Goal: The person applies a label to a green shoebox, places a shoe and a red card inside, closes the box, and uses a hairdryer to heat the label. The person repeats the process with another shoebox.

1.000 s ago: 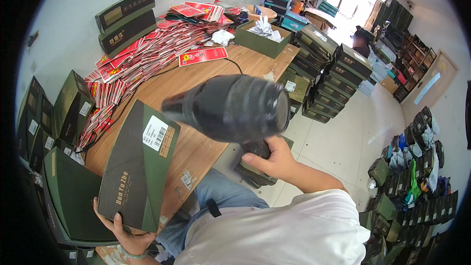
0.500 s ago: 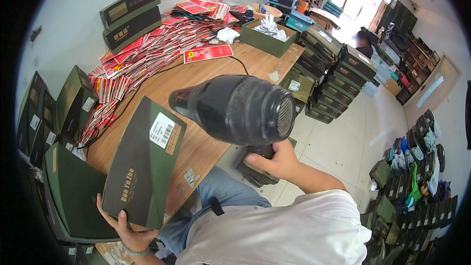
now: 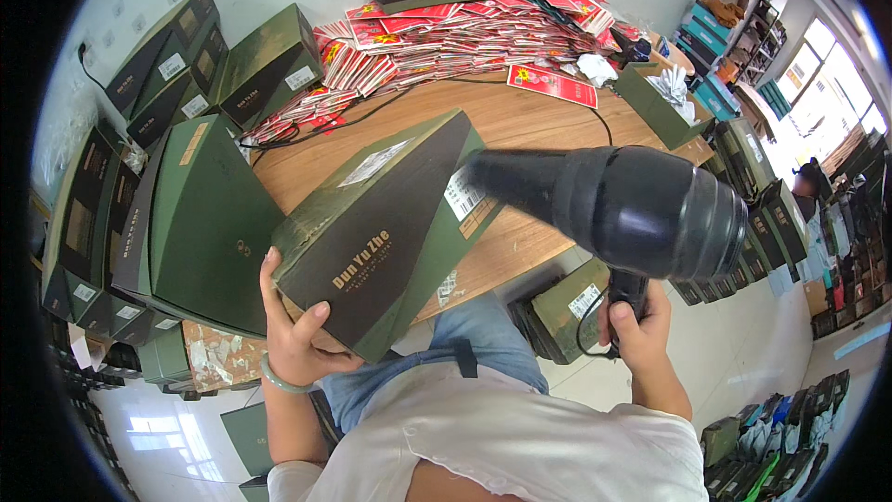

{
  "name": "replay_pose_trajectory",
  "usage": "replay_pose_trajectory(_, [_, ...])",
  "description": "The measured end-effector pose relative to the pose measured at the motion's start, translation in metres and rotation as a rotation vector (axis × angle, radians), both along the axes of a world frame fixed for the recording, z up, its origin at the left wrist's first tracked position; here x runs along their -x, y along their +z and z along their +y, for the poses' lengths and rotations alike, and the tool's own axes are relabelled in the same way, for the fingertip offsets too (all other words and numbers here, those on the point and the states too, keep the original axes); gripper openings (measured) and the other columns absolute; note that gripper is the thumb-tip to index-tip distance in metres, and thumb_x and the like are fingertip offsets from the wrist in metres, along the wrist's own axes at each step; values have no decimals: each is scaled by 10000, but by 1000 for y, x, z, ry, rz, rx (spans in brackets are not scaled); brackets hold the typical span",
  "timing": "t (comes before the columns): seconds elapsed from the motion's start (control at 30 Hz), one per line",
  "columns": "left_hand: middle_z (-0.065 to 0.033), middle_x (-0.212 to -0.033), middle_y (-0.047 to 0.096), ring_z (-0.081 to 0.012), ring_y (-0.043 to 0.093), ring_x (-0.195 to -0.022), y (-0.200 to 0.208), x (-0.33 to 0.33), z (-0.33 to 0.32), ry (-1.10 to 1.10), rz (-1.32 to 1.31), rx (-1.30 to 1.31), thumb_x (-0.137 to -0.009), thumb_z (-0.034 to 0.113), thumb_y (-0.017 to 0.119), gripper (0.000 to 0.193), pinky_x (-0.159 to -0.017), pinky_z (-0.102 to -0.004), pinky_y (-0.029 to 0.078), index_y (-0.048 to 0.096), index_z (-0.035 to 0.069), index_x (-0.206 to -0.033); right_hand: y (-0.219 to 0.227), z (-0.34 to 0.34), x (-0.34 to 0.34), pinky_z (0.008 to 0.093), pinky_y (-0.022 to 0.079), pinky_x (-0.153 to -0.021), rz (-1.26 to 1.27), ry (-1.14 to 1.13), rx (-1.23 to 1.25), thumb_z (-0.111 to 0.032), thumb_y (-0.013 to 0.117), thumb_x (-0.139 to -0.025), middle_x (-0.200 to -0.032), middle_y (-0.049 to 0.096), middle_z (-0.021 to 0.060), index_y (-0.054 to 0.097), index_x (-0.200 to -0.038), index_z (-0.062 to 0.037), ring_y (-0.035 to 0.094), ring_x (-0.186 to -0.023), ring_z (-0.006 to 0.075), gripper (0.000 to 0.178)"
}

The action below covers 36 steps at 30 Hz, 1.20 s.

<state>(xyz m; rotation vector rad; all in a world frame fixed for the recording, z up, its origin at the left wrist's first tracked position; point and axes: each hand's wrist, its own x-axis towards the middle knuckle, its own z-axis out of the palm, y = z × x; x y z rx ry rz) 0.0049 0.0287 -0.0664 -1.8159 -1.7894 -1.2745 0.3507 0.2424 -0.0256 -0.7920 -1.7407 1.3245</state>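
My left hand (image 3: 302, 325), with a pale bangle at the wrist, grips the near left end of a dark green and black shoe box (image 3: 372, 251). The box is tilted over the wooden table (image 3: 530, 130). A white barcode label (image 3: 462, 193) sits on its far end, and another white label lies on its top. In my right hand (image 3: 641, 321) is the handle of a black hair dryer (image 3: 632, 209). Its nozzle points left and stands right at the barcode label, partly covering it; whether they touch I cannot tell.
Red printed packets (image 3: 446, 51) are heaped along the wall, with a dark cord before them. Green shoe boxes (image 3: 200, 223) crowd the left side. An open green box (image 3: 655, 112) of crumpled paper stands at the table's right end. More boxes (image 3: 567, 307) are stacked on the floor.
The view has swung left. The shoe box has been turned so its top shows, and the hair dryer's nozzle has come to the barcode label. Both hands keep their holds.
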Motion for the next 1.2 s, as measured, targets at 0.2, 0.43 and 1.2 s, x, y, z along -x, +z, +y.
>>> replay_pose_trajectory(0.2, [-383, -1504, 151, -547, 437, -1269, 4, -1, 2, -12, -6, 0, -394, 292, 924, 1130, -1039, -533, 438, 421, 396, -1400, -2, 0, 4, 242, 419, -416, -1, -10, -25, -451, 701, -877, -641, 553, 50, 521, -1105, 18, 529, -465, 117, 552])
replay_pose_trajectory(0.43, [-382, -1510, 122, -537, 451, -1263, 3, 0, 2, -27, -19, 11, -406, 278, 934, 1123, -1028, -526, 451, 422, 393, -1399, 2, 2, 5, 238, 419, -422, 20, 11, -11, -469, 704, -870, -666, 557, 58, 522, -1108, 24, 531, -468, 118, 576])
replay_pose_trajectory(1.2, [-370, -1520, 106, -536, 470, -1246, 0, 2, 2, -18, -17, -1, -378, 334, 949, 1144, -1037, -515, 443, 430, 398, -1395, -16, 1, 1, 248, 424, -426, -76, -61, -161, -474, 714, -861, -684, 578, 64, 534, -1134, 28, 533, -471, 121, 599])
